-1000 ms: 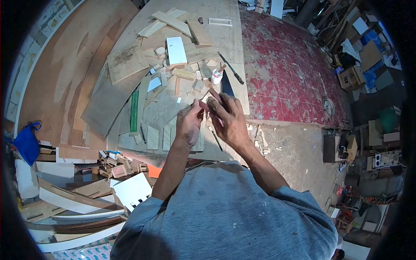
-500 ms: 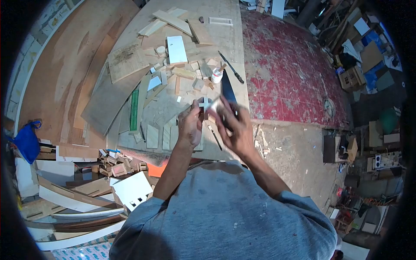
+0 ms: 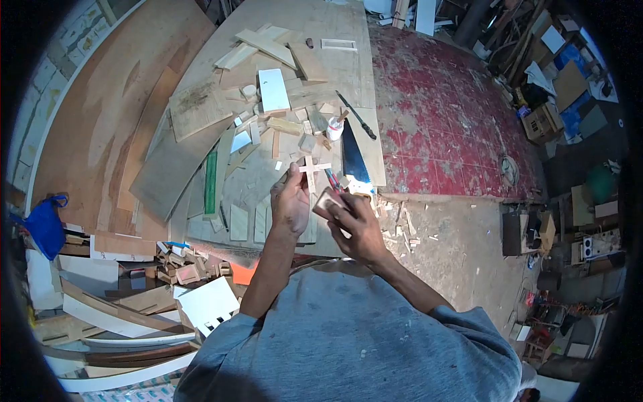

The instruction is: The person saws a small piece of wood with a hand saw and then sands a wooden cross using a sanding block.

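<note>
A small pale wooden cross (image 3: 309,169) stands up from the fingers of my left hand (image 3: 291,201), which are closed on its lower part. My right hand (image 3: 358,226) grips a brown sanding block (image 3: 325,202), just right of and below the cross and apart from it. Behind the hands, a handsaw blade (image 3: 353,155) lies on the worktable (image 3: 268,13). A white glue bottle (image 3: 335,127) is beside the saw, among small wood offcuts (image 3: 284,125).
Boards (image 3: 177,157) and a green strip (image 3: 211,181) cover the table's left side. A black-handled knife-like tool (image 3: 357,115) lies near its right edge. Scrap wood (image 3: 187,268) is heaped at lower left. Red worn flooring (image 3: 442,100) stretches to the right.
My right hand has moved down and away from the cross with the sanding block. The cross is now turned with its face showing, and my left hand is slightly lower.
</note>
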Available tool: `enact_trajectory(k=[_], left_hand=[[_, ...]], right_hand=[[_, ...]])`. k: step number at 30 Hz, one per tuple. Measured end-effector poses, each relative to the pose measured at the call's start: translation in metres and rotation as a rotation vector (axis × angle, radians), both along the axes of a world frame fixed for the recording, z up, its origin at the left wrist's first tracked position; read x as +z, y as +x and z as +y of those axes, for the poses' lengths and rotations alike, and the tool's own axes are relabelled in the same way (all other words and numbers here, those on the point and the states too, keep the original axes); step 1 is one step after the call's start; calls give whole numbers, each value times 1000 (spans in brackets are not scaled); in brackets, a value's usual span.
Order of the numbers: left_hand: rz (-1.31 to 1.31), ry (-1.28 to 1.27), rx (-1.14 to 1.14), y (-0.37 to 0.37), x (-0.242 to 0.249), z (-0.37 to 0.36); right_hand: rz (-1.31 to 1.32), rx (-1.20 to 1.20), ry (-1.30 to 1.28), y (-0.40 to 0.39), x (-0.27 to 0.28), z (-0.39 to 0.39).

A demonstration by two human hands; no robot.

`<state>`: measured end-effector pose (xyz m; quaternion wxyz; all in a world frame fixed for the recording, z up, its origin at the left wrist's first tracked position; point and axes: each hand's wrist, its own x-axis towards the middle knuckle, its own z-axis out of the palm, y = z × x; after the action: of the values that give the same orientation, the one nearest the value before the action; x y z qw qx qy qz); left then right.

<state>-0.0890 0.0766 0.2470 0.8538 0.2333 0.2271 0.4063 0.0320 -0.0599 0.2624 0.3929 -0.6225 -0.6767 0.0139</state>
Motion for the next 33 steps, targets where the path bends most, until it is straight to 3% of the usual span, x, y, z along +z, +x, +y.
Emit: enact_trajectory(k=[2,3,4,6,10,12,15,17,21,23,31,33], left_hand=[[61,187,152,6,-13,1],[25,175,149,6,-4,-6],[34,173,143,7,-6,-11],[97,230,171,13,-9,-15],[262,462,244,15,-16,-16],[232,445,287,16,-20,-17],[334,485,291,12,-19,-23],[567,676,234,13,-6,-29],[479,863,321,17,-10,-22],[628,1063,340,15,-9,-18],[719,1191,477,19,-2,-22],[709,1211,514,22,-12,-20]], right_hand=[[492,-166,-96,1,-5,-3],[616,-241,-120,6,-1,1],[933,-224,-174,5,23,8],[1079,-234,-316,9,26,18],[1176,-281,-313,10,26,19],[1292,-321,-299,11,26,19],[1244,-294,-323,7,21,20],[1190,-233,-399,6,27,20],[1155,-243,-359,5,30,24],[1112,-227,-419,9,33,26],[1204,-158,-369,9,34,33],[1122,-197,-329,8,23,33]])
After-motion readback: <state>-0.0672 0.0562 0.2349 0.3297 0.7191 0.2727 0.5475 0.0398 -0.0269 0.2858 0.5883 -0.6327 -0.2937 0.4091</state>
